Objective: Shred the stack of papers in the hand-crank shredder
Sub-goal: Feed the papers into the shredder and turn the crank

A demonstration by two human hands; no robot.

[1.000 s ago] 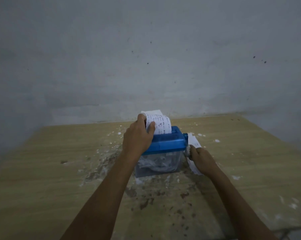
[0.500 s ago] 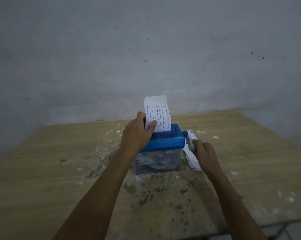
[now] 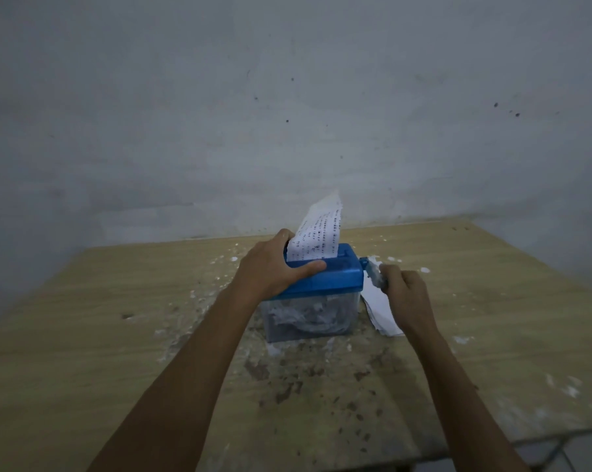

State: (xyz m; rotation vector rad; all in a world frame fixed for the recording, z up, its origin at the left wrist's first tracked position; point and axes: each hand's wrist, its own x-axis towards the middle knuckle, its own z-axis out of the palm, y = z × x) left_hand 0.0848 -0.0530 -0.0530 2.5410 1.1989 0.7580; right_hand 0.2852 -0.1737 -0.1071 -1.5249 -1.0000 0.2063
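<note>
Two hands work here: our left hand [image 3: 274, 267] clasps the blue top of the shredder [image 3: 325, 284], thumb along its near edge, and a printed paper strip [image 3: 316, 238] stands in the slot just beyond those fingers. Our right hand [image 3: 403, 294] curls round the crank [image 3: 372, 272]; the paper stack [image 3: 381, 310] lies just under that grip, on the table [image 3: 117, 335].

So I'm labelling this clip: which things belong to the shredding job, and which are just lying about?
In the job:
shredder
printed sheet in its slot
crank
waiting papers
left hand
right hand

Lying about:
white scraps
dark specks on the table
</note>
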